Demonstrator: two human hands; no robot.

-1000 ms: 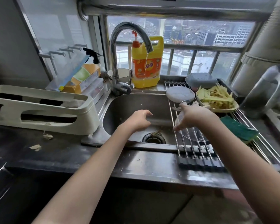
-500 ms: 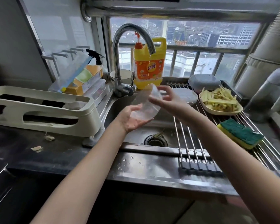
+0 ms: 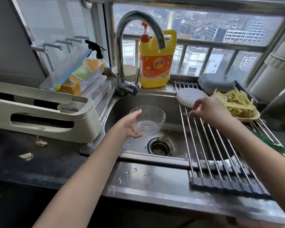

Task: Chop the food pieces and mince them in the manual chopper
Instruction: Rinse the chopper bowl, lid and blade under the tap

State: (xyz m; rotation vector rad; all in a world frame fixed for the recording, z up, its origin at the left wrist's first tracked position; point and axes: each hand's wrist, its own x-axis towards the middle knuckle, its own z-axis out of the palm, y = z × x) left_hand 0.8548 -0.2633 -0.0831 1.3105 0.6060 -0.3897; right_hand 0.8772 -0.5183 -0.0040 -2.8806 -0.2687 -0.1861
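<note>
1. Left hand (image 3: 130, 125) cups a clear bowl (image 3: 147, 120) upright over the sink (image 3: 171, 102), thumb on its rim
2. Right hand (image 3: 209, 110) reaches over the rack (image 3: 211, 155), fingers pinching a small metal piece (image 3: 187, 114) beside the white lid (image 3: 190, 97)
3. Yellow food strips (image 3: 237, 102) sit in a dish at the rack's far end

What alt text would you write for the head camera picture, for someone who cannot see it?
A person's left hand holds a clear bowl upright over a steel sink, while the right hand reaches to a metal piece on the drying rack. A dish of yellow food strips sits on the rack; a yellow soap bottle stands behind the faucet.
</note>
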